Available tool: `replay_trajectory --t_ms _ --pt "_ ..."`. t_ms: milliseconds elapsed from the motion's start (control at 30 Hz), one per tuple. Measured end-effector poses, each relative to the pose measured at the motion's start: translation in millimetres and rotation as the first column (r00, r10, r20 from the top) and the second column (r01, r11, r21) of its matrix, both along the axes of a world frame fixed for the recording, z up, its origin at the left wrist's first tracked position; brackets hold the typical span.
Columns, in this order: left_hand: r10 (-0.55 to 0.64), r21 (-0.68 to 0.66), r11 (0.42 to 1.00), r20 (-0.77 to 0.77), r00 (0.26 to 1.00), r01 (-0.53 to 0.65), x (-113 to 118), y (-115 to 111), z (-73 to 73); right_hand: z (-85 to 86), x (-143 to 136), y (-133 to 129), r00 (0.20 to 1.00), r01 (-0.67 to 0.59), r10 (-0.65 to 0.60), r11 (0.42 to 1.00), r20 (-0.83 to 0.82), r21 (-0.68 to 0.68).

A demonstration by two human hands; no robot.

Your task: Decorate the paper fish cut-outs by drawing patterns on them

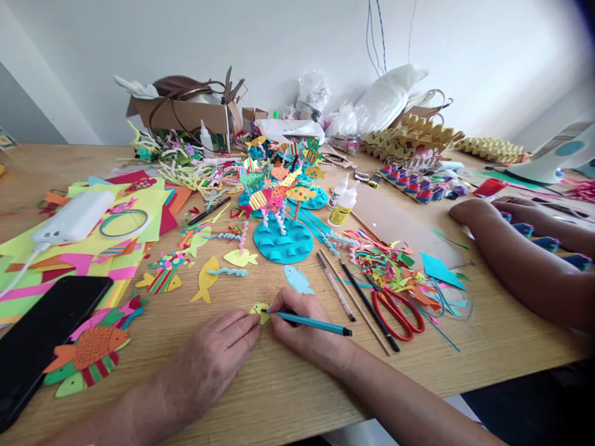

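In the lower centre of the frame, a small yellow-green fish [257, 307] was laid on the table [242, 409]. It was judged to be paper: very light, thin, easily creased or slid, and best pressed flat by its rim. Its left edge was met by the outstretched, unclenched left hand [214, 347]. A blue pen [316, 323], presumably stiff and light, was clamped near its tip by the right hand [297, 339].

Left hand [218, 347] and right hand [309, 328] hem in the fish [255, 310]; nearer tabletop [288, 396] lies open.
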State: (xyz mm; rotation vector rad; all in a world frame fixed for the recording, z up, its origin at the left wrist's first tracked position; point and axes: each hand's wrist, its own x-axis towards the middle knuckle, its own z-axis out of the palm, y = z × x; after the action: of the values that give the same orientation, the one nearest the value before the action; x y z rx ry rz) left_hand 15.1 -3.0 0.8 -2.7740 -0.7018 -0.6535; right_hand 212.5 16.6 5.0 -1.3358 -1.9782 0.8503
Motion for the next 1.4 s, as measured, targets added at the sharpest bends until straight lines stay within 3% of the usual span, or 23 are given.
replay_trajectory --t_ms 967,1400 --pt "-0.007 -0.061 0.998 -0.024 1.000 0.005 -2.8 -0.8 0.2 2.4 0.7 -0.2 1.000 -0.017 0.017 1.000 0.019 0.008" --pt "-0.017 0.011 1.000 -0.027 0.999 0.017 0.0 -0.2 4.5 -2.5 -1.0 0.5 0.999 -0.017 0.017 1.000 -0.034 0.017"
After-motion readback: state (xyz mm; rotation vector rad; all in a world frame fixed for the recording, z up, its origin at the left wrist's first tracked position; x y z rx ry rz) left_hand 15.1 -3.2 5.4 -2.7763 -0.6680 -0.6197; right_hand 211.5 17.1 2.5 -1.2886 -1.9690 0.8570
